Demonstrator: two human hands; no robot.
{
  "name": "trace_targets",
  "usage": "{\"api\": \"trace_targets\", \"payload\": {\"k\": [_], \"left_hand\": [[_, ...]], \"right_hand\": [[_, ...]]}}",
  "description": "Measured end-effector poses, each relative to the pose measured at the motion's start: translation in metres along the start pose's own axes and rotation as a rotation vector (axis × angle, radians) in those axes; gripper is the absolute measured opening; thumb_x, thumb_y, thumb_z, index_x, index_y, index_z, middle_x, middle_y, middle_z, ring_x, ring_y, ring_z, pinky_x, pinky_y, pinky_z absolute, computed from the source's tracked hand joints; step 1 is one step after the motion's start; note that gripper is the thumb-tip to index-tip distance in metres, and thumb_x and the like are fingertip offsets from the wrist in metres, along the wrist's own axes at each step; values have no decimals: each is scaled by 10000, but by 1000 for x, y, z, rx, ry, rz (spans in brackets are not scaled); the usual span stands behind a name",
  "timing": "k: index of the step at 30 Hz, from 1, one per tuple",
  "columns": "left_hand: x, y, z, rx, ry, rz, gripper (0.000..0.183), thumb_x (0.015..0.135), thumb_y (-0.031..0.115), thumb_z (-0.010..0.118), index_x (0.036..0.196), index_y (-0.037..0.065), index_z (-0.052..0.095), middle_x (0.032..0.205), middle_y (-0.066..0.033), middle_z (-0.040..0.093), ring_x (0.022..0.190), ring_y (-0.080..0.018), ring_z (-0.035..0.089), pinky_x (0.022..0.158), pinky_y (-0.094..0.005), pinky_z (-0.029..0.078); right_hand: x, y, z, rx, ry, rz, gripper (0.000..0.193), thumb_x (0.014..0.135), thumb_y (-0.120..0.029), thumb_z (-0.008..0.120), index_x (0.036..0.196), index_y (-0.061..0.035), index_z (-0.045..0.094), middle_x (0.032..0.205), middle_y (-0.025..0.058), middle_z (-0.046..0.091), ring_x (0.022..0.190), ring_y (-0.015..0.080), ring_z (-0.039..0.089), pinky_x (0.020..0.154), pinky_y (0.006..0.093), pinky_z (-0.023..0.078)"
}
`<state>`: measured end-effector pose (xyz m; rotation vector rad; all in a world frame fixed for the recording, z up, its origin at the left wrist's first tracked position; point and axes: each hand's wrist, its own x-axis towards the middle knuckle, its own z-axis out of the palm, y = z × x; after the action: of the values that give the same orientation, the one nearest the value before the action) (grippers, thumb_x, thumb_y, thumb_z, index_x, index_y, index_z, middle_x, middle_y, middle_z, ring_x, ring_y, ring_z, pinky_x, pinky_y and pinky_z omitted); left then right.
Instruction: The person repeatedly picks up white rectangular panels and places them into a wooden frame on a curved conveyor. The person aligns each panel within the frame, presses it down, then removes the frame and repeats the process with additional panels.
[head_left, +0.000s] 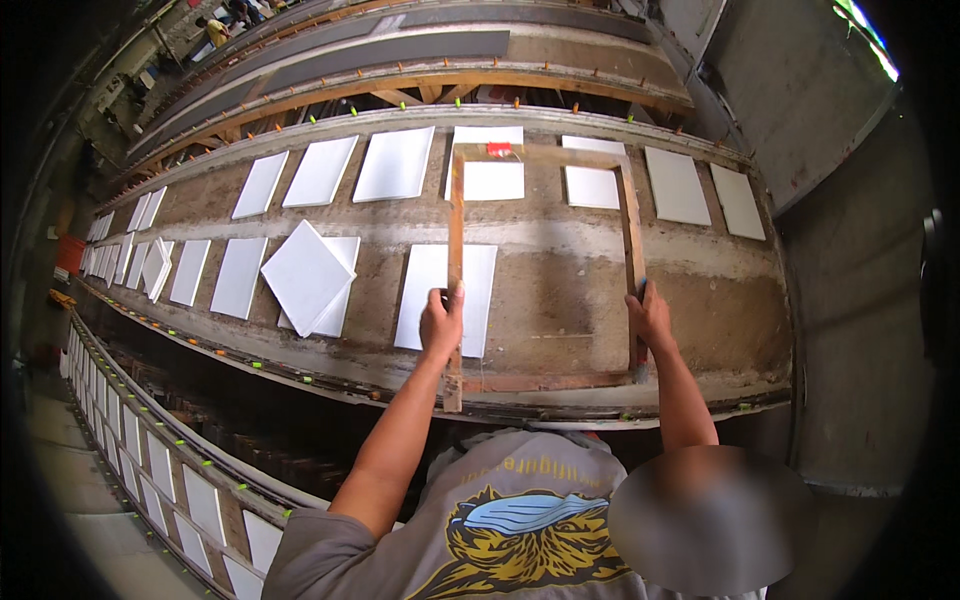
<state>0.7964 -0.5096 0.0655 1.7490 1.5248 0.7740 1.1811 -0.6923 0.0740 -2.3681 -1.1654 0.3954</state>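
Note:
A rectangular wooden frame [456, 215] is held over the long table by its two sides. My left hand [441, 322] is closed around its left bar, and my right hand [652, 318] grips the right bar at about the same height. The table shows through the frame; whether a fine mesh is stretched across it, I cannot tell. A small red patch [499, 149] sits on the far bar. Below the left bar lies a white sheet [475, 300], partly covered by the bar and my left hand. Two more white sheets [592, 187] show under the far bar.
White sheets [395, 165] lie in two rows along the brown-topped table [720, 310]. Left of the frame, one sheet [307, 275] rests askew on another. A grey wall [850, 250] stands at the right end. Parallel tables [400, 55] run beyond and at lower left.

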Motion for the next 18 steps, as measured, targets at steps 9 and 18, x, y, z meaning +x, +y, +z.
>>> {"api": "trace_targets", "payload": {"k": [9, 18], "left_hand": [[-55, -2, 98, 66, -92, -52, 672, 989, 652, 506, 1087, -5, 608, 972, -259, 693, 947, -474, 658, 817, -539, 511], [-77, 17, 123, 118, -221, -131, 718, 998, 708, 421, 1162, 24, 564, 1095, -214, 668, 1025, -417, 652, 810, -521, 515]], "right_hand": [[-26, 92, -27, 16, -117, 153, 565, 946, -255, 663, 1378, 65, 488, 1196, 328, 653, 1129, 502, 621, 943, 538, 491], [-34, 107, -53, 54, -178, 244, 559, 969, -225, 617, 1448, 22, 470, 1322, 274, 636, 1208, 438, 626, 1013, 494, 483]]}}
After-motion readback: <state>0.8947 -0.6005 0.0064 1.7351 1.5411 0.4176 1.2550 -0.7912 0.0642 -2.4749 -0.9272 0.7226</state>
